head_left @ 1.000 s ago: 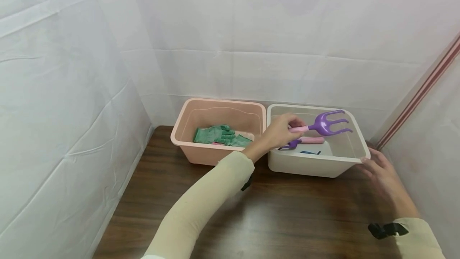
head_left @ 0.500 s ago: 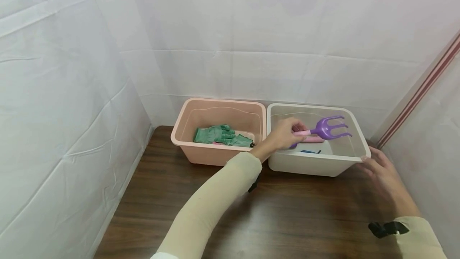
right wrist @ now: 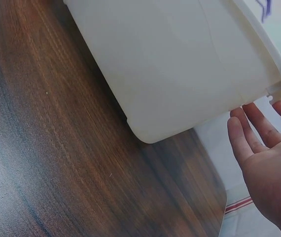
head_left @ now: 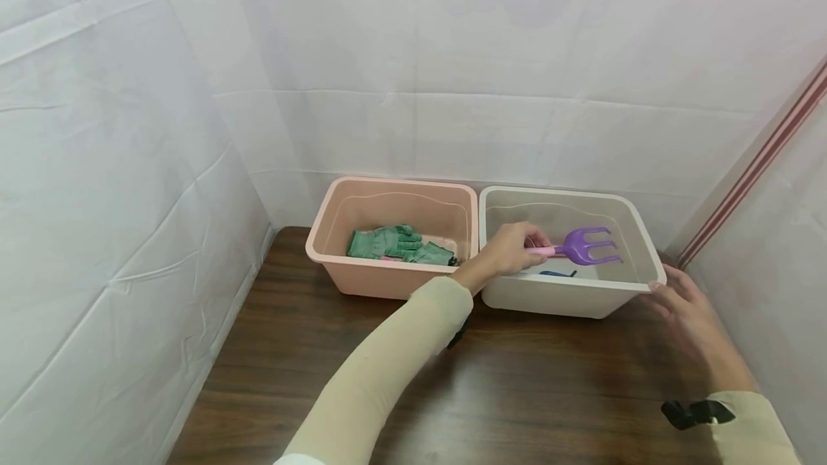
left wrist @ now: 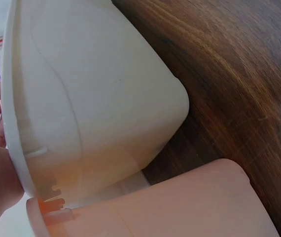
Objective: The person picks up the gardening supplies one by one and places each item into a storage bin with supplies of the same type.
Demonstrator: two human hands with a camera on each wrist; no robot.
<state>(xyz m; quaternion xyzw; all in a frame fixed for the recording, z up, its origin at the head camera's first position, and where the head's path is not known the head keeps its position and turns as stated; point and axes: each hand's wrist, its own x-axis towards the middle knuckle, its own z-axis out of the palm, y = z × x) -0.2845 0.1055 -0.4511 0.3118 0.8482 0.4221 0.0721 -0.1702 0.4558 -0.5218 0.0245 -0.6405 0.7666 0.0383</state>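
Observation:
My left hand reaches over the front rim of the white bin and grips the pink handle of a purple garden hand fork. The fork lies level within the bin's opening, its tines toward the right. A small dark blue tool rests on the bin floor below it. The other pink-handled purple tool in the bin is hidden from the head view. My right hand holds the bin's front right corner, thumb at the rim and fingers against the wall underneath.
A peach bin stands close beside the white one on the left, with green gloves inside. Both bins sit on a dark wooden table. White cloth walls rise behind and on both sides.
The left hand has lowered the hand fork into the white bin, over the other pink-handled tool, which is now covered. The right hand keeps its hold on the corner.

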